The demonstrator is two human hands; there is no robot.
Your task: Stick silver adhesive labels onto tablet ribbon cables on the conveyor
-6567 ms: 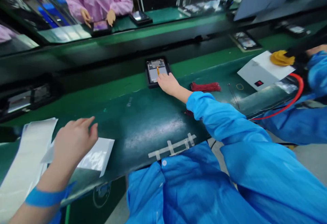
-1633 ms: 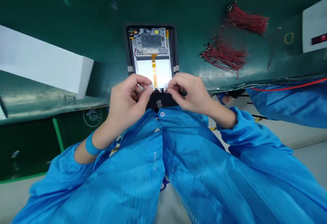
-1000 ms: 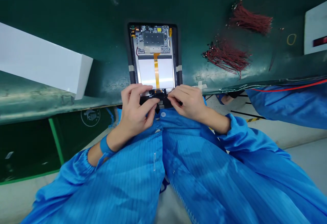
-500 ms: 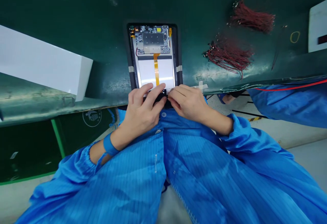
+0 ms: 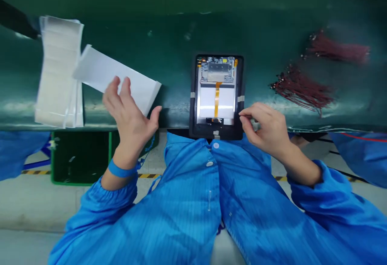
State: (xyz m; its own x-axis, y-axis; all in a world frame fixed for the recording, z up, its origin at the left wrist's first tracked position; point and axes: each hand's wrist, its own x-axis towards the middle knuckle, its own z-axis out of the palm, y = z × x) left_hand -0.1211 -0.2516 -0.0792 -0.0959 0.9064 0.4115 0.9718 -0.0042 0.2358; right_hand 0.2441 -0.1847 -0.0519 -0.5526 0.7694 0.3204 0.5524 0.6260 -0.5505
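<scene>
An opened tablet (image 5: 225, 100) lies in a black frame at the table's front edge, its circuit board (image 5: 217, 71), white battery and orange ribbon cable (image 5: 217, 99) exposed. My left hand (image 5: 130, 113) is open with fingers spread, over the near part of a long white box-like piece (image 5: 111, 69); I cannot tell whether it touches. Just off the tablet's right edge is my right hand (image 5: 266, 128), thumb and forefinger tips brought close in a pinch. Whatever may be between those tips is too small to make out.
Several flat whitish strips (image 5: 59, 71) are stacked at the left. Two bundles of thin red wires, one nearer (image 5: 304, 89) and one farther (image 5: 340, 48), lie on the green table (image 5: 169, 35) at the right. Below the edge is a green bin (image 5: 81, 160). Blue clothing of others shows at both sides.
My left hand has left the tablet's lower end, moved left and spread its fingers. My right hand has drawn off to the tablet's right side. The view has shifted left.
</scene>
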